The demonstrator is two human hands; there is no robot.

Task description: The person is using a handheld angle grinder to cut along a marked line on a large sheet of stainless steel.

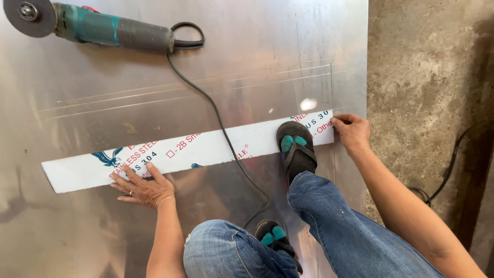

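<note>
Fingers (123, 175) of the left hand (144, 188) are spreading wide and lying flat, their tips pressing on the lower edge of the white film-covered metal strip (175, 152) near its left part, while the palm is resting on the bare steel sheet (257, 62) just below. Nothing is being gripped there; the hand is simply bearing down, open. At the other end, the right hand (352, 131) is curling its fingers (339, 122) narrowly against the strip's right end, the tips touching the upper right corner; whether they are pinching the edge or only pushing on it I cannot tell.

Between the two hands the strip is lying slantwise across the sheet, its left end lower than its right, running from well left of the left hand to the right hand's fingertips. A foot in a black sandal (296, 146) with a teal sock is standing on the strip just beside the right hand, pinning it down. A second sandalled foot (275, 239) is sitting lower, between the blue-jeaned knees (231, 249).

Well apart from both hands, at the top left, a teal and grey angle grinder (98, 25) is lying on the sheet, its black cord (221, 123) trailing down across the strip towards the knees. Rough concrete floor (427, 62) is showing to the right of the sheet.
</note>
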